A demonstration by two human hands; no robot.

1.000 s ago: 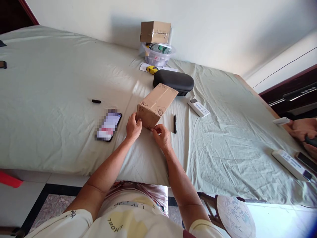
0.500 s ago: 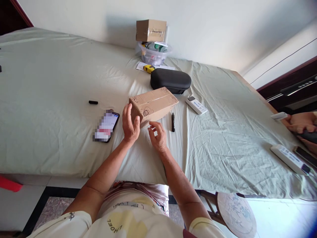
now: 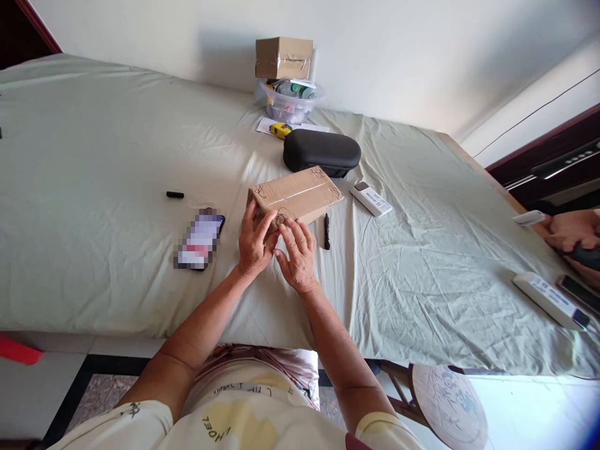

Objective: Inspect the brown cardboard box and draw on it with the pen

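Note:
A taped cardboard box [image 3: 300,194] with dark pen scribbles on its top corners lies at an angle on the cloth. My left hand [image 3: 255,247] holds the box's near left end, its fingers bent about the end face. Beside it, my right hand [image 3: 297,256] touches the near corner with its fingertips, fingers extended and thumb apart. A black pen [image 3: 327,231] rests just right of the box, its tip end partly close to the box's side. The black pen cap [image 3: 175,194] lies well to the left, above a phone [image 3: 200,240] whose screen is blurred.
Behind the box sits a black hard case [image 3: 322,152], with a yellow tape measure [image 3: 280,130] next to it. A clear tub [image 3: 290,107] carries another cardboard box [image 3: 284,57] by the wall. White devices [image 3: 371,199] lie rightward; another person's hand [image 3: 574,230] is at far right.
The box has turned a little and shifted slightly right. My right hand has risen from beside its lower edge onto the near corner, and my left hand has moved right with the box.

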